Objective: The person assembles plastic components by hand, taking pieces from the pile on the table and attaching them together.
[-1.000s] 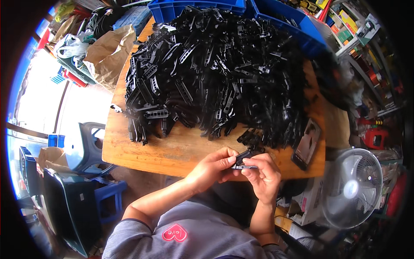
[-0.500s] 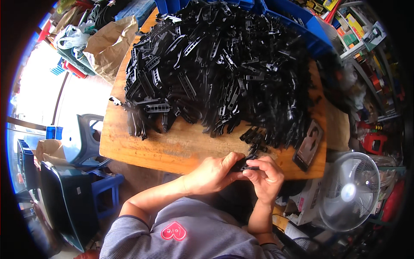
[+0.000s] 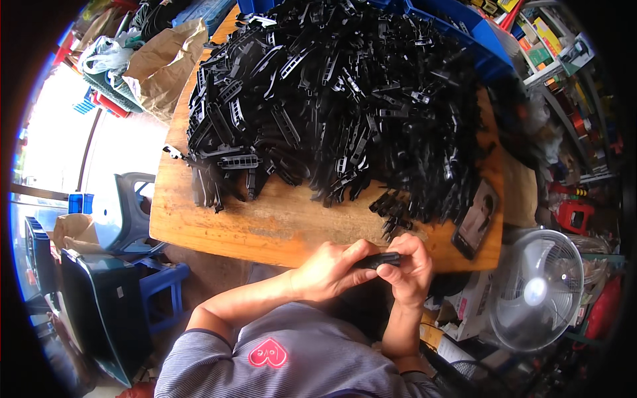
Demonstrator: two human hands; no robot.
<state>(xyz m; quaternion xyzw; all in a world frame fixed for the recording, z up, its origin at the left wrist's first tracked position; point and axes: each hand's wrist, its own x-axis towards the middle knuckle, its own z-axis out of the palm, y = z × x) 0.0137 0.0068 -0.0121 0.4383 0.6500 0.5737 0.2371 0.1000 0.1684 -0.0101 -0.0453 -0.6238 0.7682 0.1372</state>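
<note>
Between my two hands, just past the table's near edge, is a small elongated black plastic part [image 3: 379,261]. My left hand [image 3: 330,270] grips its left end between thumb and fingers. The thumb and fingers of my right hand [image 3: 408,268] are closed on its right end. My fingers cover much of the part, so its exact kind cannot be made out. Beyond my hands a large heap of similar black plastic parts [image 3: 292,126] covers most of the wooden table [image 3: 265,229]. A small cluster of black parts [image 3: 393,209] lies at the heap's near edge, closest to my hands.
A phone [image 3: 476,220] lies at the table's right edge, beside a standing fan [image 3: 535,292]. Blue bins [image 3: 458,36] stand behind the heap. On the left are a brown paper bag [image 3: 166,69], a grey-blue chair [image 3: 126,212] and a blue stool [image 3: 166,292].
The black part has been turned and now lies nearly level between my fingers. Both hands stay close together at the table edge, and the view has shifted slightly.
</note>
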